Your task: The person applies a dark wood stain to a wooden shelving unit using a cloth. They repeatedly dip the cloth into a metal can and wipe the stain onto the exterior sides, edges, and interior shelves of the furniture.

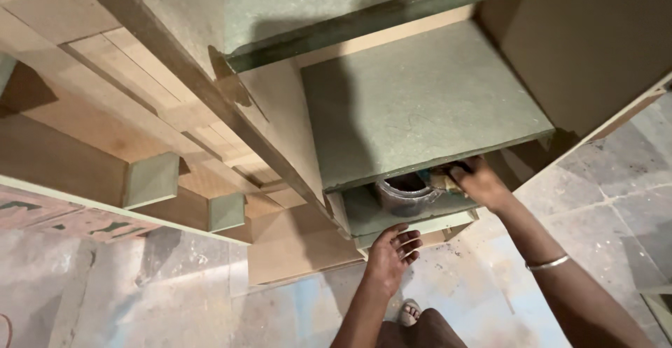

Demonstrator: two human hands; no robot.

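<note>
Nearest, at the bottom edge, the person's foot [409, 313] in a sandal stands on a dusty stone floor [616, 208]. Just above it the left hand [392, 250] lies flat, fingers spread and slightly curled, with its fingertips against the front edge of the bottom board [420, 223] of a green-faced cabinet; it grips nothing. To the right, the right forearm wears a thin metal bangle [547, 263] and reaches up into the low compartment. The right hand [479, 180] sits at the compartment's mouth, fingers bent round a small yellowish thing [441, 179] tucked under the shelf; whether the fingers actually pinch it cannot be told, since the shelf edge and shadow hide the contact. Just left of that hand, inside the same compartment, stands a round tin [406, 194] with a shiny wall and a dark open top, resting on the compartment floor. Over both lies a broad green shelf [420, 103], and higher, a second green board [336, 12] juts out. Farther left, bare wooden panels and slats [147, 89] run back at a slant, with two small green blocks [150, 179] fixed along their lower edge.
</note>
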